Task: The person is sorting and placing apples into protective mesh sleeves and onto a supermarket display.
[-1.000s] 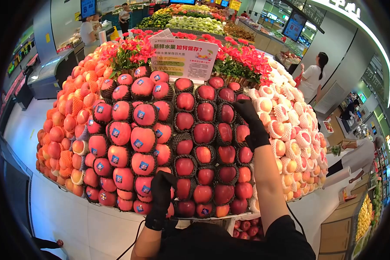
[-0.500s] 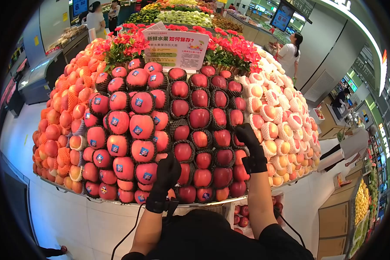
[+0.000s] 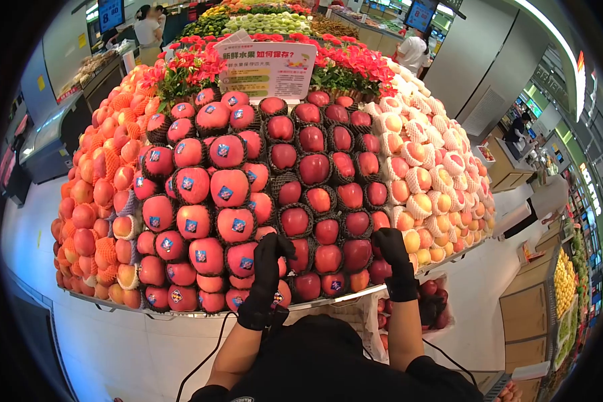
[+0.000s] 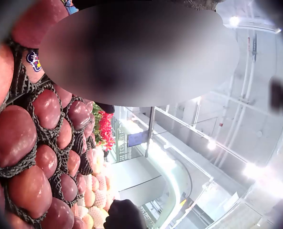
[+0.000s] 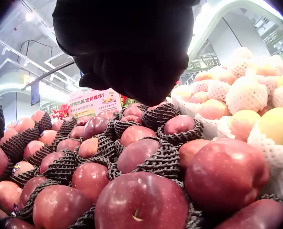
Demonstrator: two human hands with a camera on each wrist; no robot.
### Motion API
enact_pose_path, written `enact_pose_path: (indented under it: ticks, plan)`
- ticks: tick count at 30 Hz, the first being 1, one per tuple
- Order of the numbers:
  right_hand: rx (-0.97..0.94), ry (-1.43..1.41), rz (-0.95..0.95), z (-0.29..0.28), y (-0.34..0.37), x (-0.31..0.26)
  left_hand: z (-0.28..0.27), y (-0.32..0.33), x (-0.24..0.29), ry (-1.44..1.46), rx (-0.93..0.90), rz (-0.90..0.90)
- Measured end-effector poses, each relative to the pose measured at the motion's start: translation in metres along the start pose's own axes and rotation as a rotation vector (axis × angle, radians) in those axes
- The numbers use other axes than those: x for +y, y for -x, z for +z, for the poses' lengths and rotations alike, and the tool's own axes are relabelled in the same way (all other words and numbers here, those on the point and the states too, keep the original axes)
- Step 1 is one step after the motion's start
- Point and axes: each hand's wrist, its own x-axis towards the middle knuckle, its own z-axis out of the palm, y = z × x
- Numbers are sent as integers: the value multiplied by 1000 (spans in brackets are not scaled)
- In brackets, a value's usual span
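Note:
Red apples in black foam nets (image 3: 313,169) fill the middle of a sloping display, with larger stickered ones (image 3: 236,224) on the left. In the head view, the black-gloved left hand (image 3: 264,278) is above the lower rows, fingers curled around nothing visible. At the lower right of the red apples, the gloved right hand (image 3: 396,264) is also curled and empty. The right wrist view shows its folded fingers (image 5: 127,71) above the apples (image 5: 141,202); contact cannot be seen. A blurred patch covers much of the left wrist view.
Orange-netted fruit (image 3: 107,248) lies on the left, white-netted fruit (image 3: 442,177) on the right. Behind stand red flowers (image 3: 355,67) and a sign (image 3: 268,70). A box of apples (image 3: 433,305) sits below the front edge, at the right. People are farther back.
The right hand has moved down the display from the upper rows to its near edge. The left hand has shifted slightly forward and right in the head view. Both remain curled.

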Motion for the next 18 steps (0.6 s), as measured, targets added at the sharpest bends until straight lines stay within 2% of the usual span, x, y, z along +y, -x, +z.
enact_pose_path:
  ticks: [3,6,7,10,11,14,15,17,18]
  plan:
    - [22,30,-76,-2,19,17,-2,3,-2,-33,-29,67]
    - [-8,0,152,-2,39,21,-8,8,9,-109,-17,48]
    - [-29,50,117,0,42,29,-12,11,13,-117,-17,17]
    - [23,-118,316,11,58,36,-22,14,25,-158,-27,4]
    - [60,-127,279,18,61,53,-26,14,26,-174,-33,8]
    - [66,17,159,22,78,50,-34,15,22,-147,-43,14]
    - [101,119,46,25,80,62,-35,15,18,-125,-43,17]
    - [80,320,-65,22,86,75,-34,15,11,-60,7,-6]
    - [97,235,-19,19,90,68,-33,15,9,-31,33,-16]
